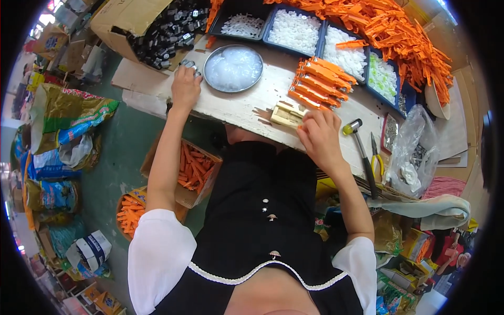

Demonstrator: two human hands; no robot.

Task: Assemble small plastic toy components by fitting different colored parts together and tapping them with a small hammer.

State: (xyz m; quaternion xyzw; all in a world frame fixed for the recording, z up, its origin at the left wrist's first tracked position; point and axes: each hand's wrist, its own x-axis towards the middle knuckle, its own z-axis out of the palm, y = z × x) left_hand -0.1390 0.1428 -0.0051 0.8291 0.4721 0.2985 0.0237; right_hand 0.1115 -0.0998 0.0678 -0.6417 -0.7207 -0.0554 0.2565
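Note:
My left hand (186,88) is at the table's left end, its fingers closed on a small grey metallic part (189,64) beside a round metal dish (206,68) of whitish, translucent stuff. My right hand (321,135) rests at the right end of a cream-coloured block fixture (286,115) near the table's front edge. Its fingers are curled together, with a bit of orange showing by the fingertips; what they hold is hidden. Just behind the fixture lies a row of orange tool-like pieces with metal ends (321,83), side by side.
Dark trays (268,37) of small white and greenish parts line the back, before a heap of orange pieces (378,23). A carton of black parts (118,39) stands back left. A hammer (362,149), pliers (376,157) and a plastic bag (415,147) lie right. Boxes of orange pieces (197,170) stand below.

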